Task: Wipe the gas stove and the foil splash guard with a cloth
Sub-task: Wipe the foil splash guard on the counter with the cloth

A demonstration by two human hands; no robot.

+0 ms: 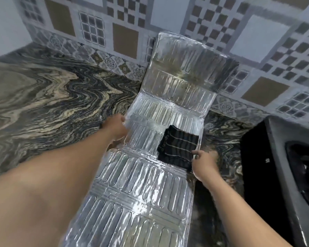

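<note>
Marbled counter [43, 97], left hand [117, 129] grips foil splash guard [150, 175] edge, right hand [203, 162] – pinching cloth [177, 146]

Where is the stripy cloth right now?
The dark striped cloth lies on the foil splash guard, near its right edge, with the right hand touching its corner.

Foil splash guard lying between the two hands on the counter

The left hand [117, 130] is gripping the left edge of the foil splash guard [132, 184], while the right hand [204, 162] is pinching the near corner of the folded dark cloth [177, 146] lying on it. The gas stove [282, 166] is sitting beyond the right hand, on the marbled counter [43, 97].
</note>
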